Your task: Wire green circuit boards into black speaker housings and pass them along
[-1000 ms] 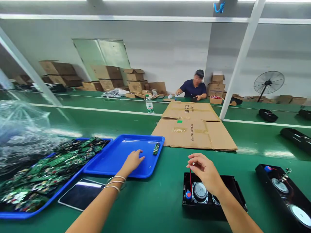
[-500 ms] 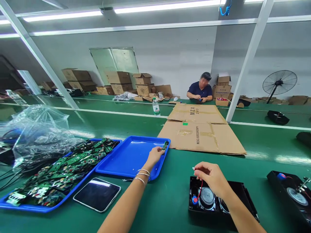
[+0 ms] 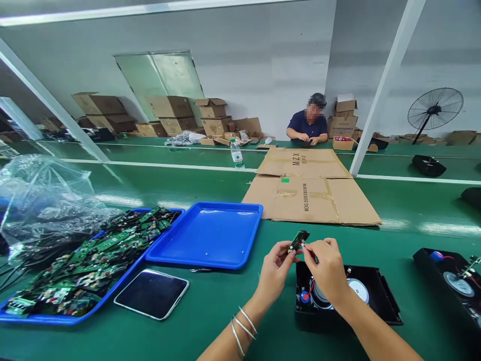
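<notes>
My left hand [image 3: 277,266] pinches a small green circuit board [image 3: 298,241] above the near edge of the bench, left of the black speaker case. My right hand [image 3: 326,266] is closed at the board's right end, its fingertips on a small white connector [image 3: 303,245]. Below it lies the open black case [image 3: 379,296], with round speakers [image 3: 358,290] and a blue part [image 3: 304,297] on red wire inside. My right hand and forearm hide part of the case.
A blue tray [image 3: 210,235] stands left of my hands, beside another tray heaped with circuit boards [image 3: 108,250]. A tablet [image 3: 152,294] lies in front. Flat cardboard [image 3: 308,200] lies ahead; a second black case [image 3: 451,286] is at right. A person [image 3: 308,123] sits across.
My left hand has lifted the circuit board out of the blue tray and carried it right. My right hand has met it there with the connector. The view has tilted slightly down.
</notes>
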The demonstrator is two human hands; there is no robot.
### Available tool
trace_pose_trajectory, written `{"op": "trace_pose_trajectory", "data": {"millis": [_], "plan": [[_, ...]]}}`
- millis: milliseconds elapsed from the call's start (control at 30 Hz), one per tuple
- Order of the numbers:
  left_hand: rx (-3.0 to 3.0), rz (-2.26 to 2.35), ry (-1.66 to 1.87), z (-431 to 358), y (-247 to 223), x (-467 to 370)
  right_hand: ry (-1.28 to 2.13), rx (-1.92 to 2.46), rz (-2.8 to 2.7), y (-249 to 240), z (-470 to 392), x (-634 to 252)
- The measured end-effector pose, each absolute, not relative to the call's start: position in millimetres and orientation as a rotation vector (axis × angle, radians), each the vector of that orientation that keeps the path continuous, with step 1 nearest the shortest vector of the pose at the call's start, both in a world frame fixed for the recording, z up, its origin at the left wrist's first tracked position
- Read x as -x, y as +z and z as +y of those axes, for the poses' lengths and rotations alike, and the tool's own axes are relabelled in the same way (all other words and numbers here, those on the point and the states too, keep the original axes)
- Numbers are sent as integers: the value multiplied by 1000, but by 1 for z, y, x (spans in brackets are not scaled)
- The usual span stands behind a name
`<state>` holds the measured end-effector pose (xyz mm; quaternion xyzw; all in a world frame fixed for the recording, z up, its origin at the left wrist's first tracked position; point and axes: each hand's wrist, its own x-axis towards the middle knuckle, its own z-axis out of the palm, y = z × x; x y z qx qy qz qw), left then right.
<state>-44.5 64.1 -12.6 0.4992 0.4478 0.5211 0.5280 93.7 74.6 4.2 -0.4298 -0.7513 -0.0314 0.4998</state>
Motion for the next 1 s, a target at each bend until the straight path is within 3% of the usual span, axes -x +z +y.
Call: {"op": "trace_pose_trajectory", "data": {"millis": [433, 1000], "plan": [[-1273, 1081, 1489, 49, -27, 38, -224, 1029, -1891, 11, 68, -91], [-1476, 1055, 1470, 53, -24, 46, -287, 966, -2002, 16, 70, -97]]}}
